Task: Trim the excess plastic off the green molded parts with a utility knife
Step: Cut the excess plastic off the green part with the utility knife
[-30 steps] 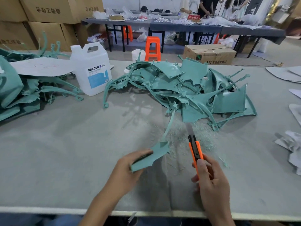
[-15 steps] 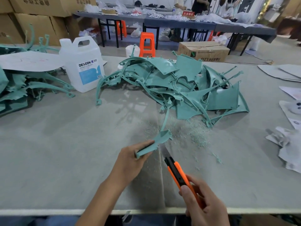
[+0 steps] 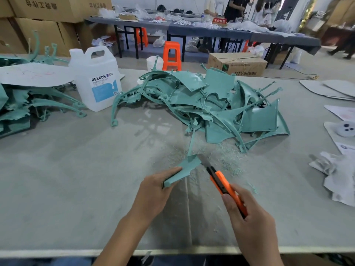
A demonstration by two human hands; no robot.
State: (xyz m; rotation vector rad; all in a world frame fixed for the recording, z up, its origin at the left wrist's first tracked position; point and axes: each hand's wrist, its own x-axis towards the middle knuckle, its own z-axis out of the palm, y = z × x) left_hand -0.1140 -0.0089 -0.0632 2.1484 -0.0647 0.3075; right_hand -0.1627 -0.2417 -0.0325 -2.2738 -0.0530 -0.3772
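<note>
Green plastic comes first: one green part (image 3: pixel 185 168) is held just over the table (image 3: pixel 76 179), low in the middle of the view. Its thin stem points to twelve o'clock. Its wide end points to seven o'clock, into the left hand (image 3: pixel 153 192). That hand is curled round the wide end and grips it tight, and its fingertips are hidden under the part.

At three o'clock from the part is the utility knife (image 3: pixel 221 181). The grey blade tip touches the part's right edge. The right hand (image 3: pixel 251 223) is at five o'clock, with all its fingers wrapped round the orange handle.

I think the job now is to shave that right edge clean. To do it well, lay the blade low on the edge and push it away toward twelve o'clock in small, light strokes. The left fingers are back at seven o'clock, away from the blade, and that looks like the safe place for them. A hard push could make the knife slip or bite into the good plastic.

Thin shavings (image 3: pixel 226 156) lie at two o'clock. Past them, at one o'clock, is a big pile of green parts (image 3: pixel 221 104). A white jug (image 3: pixel 96 79) stands at ten o'clock.
</note>
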